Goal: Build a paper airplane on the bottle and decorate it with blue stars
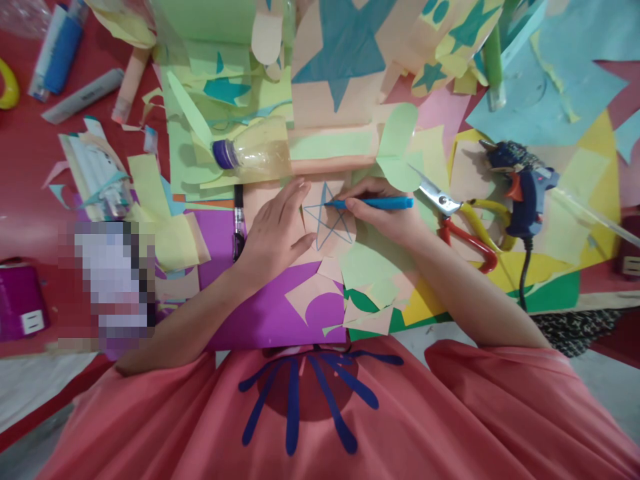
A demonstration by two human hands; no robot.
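Note:
A light peach piece of paper (327, 233) lies in the middle of the table with a five-pointed star drawn on it in blue lines. My right hand (383, 210) is closed around a blue marker (387, 203), whose tip meets the star's upper part. Flat on the paper's left side rests my left hand (280, 230), its fingers apart and nothing held. Just beyond my hands lies a clear bottle (260, 148) with a purple cap, beside a long rolled paper strip (333, 148).
Scissors (443, 200) with red and yellow handles and a blue glue gun (530, 193) lie at the right. Markers (65, 50), a black pen (239, 227) and a blurred-out object (113, 280) are left. Paper scraps and a large teal star (345, 43) cover much of the table.

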